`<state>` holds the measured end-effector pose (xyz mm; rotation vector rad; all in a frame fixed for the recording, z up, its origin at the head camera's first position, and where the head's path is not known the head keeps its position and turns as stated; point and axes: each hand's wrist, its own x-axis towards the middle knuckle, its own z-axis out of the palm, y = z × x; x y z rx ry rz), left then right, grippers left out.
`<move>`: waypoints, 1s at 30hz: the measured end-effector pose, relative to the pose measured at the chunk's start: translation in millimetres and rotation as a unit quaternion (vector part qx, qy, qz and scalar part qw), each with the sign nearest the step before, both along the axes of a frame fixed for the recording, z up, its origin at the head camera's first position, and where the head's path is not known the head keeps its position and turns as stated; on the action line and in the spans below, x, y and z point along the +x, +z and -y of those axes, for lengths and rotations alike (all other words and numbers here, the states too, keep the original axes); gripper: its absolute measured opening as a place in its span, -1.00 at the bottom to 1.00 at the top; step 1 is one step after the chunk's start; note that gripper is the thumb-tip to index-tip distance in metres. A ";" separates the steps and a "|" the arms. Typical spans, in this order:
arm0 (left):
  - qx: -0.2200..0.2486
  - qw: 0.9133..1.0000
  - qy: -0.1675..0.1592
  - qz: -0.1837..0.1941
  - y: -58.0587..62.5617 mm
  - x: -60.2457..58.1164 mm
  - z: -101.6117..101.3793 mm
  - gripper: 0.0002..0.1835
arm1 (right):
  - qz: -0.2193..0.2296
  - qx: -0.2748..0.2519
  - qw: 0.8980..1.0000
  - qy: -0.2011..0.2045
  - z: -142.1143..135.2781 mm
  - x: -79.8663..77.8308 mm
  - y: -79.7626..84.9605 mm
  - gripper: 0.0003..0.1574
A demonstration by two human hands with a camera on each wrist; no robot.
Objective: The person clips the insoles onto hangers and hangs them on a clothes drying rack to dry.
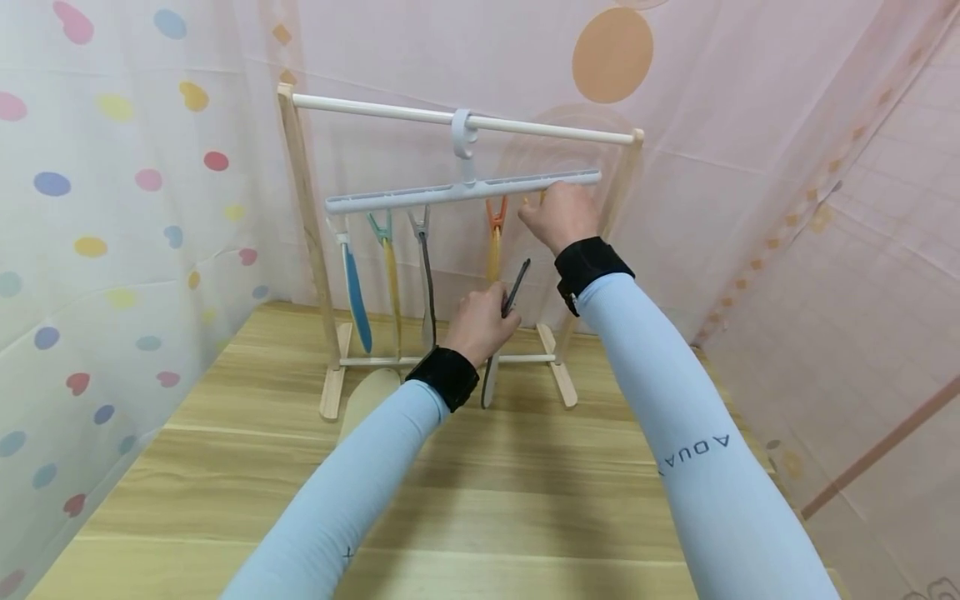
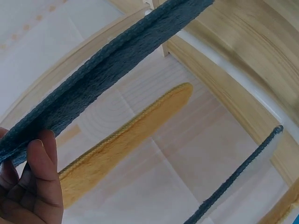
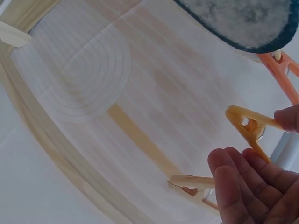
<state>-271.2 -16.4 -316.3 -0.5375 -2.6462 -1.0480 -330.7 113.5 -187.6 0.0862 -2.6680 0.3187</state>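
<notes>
In the head view my left hand (image 1: 478,325) grips a dark-edged insole (image 1: 517,283) in front of the drying rack. The left wrist view shows this fuzzy dark teal insole (image 2: 107,70) held at one end between thumb and fingers. My right hand (image 1: 564,218) is up at the right half of the pale hanger (image 1: 405,198). It pinches the legs of a yellow clip (image 3: 247,122), thumb on one and fingers by the other. The insole's grey face (image 3: 247,21) appears above the clip, apart from it. An orange clip (image 1: 496,217) beside it holds a yellow insole (image 1: 493,254).
The hanger hooks over the white bar (image 1: 375,108) of a wooden rack (image 1: 303,192). Left of the hands hang a blue insole (image 1: 356,300), another yellow insole (image 1: 392,292) and a dark-edged one (image 1: 428,292). A beige insole (image 1: 371,392) lies on the wooden table (image 1: 480,517). Another pale clip (image 3: 191,182) hangs near the right fingers.
</notes>
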 end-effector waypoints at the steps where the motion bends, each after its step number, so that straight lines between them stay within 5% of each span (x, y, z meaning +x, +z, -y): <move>1: 0.001 1.000 -0.002 0.000 -0.1 -0.3 -0.2 -0.85 | 0.002 0.007 1.000 -0.002 0.1 1.0 0.7 -0.48; 14: -0.001 1.000 -0.003 -0.009 0.9 -4.1 -4.4 -0.82 | 0.019 0.037 0.999 -0.010 7.5 16.3 7.1 -0.53; 30: 0.008 1.000 0.016 0.002 7.0 -5.8 -8.5 -0.84 | -0.020 0.034 0.999 0.001 13.0 23.9 2.5 -0.43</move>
